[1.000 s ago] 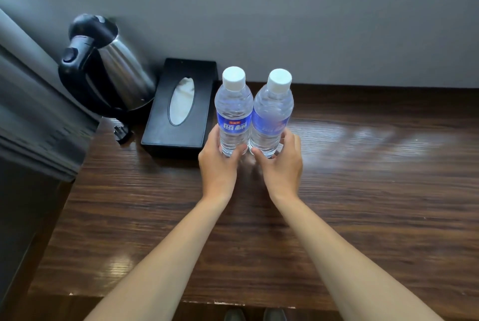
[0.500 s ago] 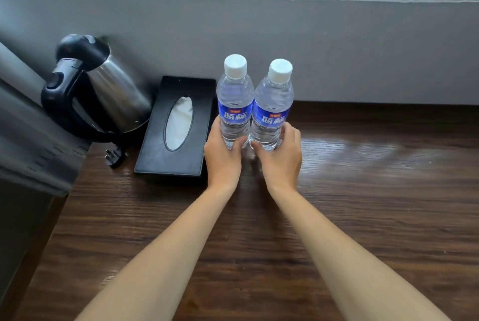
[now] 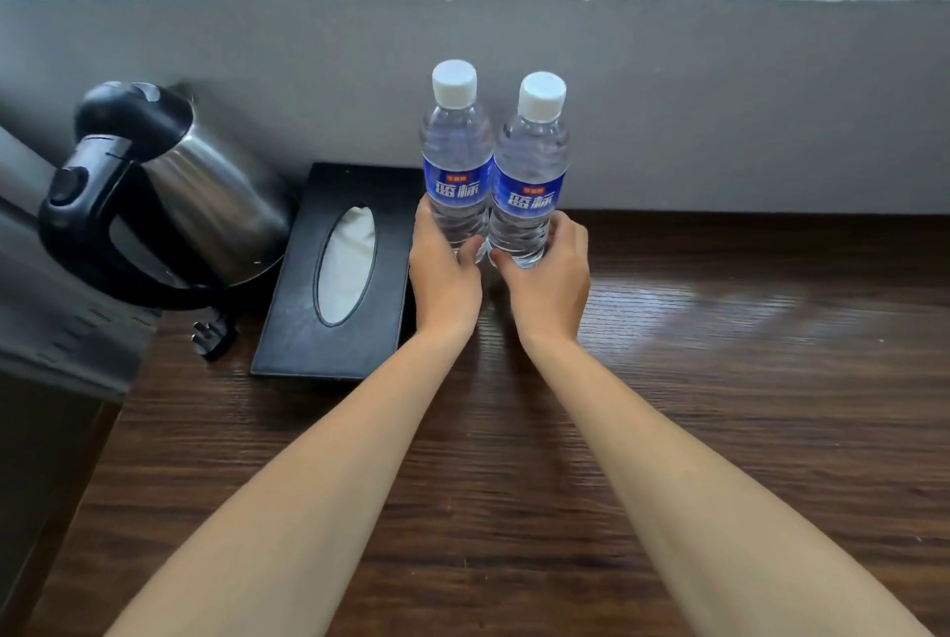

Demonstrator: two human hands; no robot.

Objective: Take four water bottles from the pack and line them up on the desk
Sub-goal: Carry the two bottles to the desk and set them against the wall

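Two clear water bottles with white caps and blue labels stand upright side by side, touching, near the back of the dark wooden desk (image 3: 719, 405). My left hand (image 3: 444, 276) wraps the base of the left bottle (image 3: 455, 158). My right hand (image 3: 552, 279) wraps the base of the right bottle (image 3: 532, 173). Both labels face me. The bottle bottoms are hidden behind my fingers. No bottle pack is in view.
A black tissue box (image 3: 336, 271) lies just left of the left bottle. A steel electric kettle (image 3: 169, 194) with a black handle stands further left, its plug (image 3: 213, 335) on the desk. A grey wall (image 3: 719, 96) rises right behind the bottles. The desk's left edge drops off.
Both bottles, held in my hands, have slid farther back toward the wall and turned so both labels face me. The camera view has tilted up slightly.
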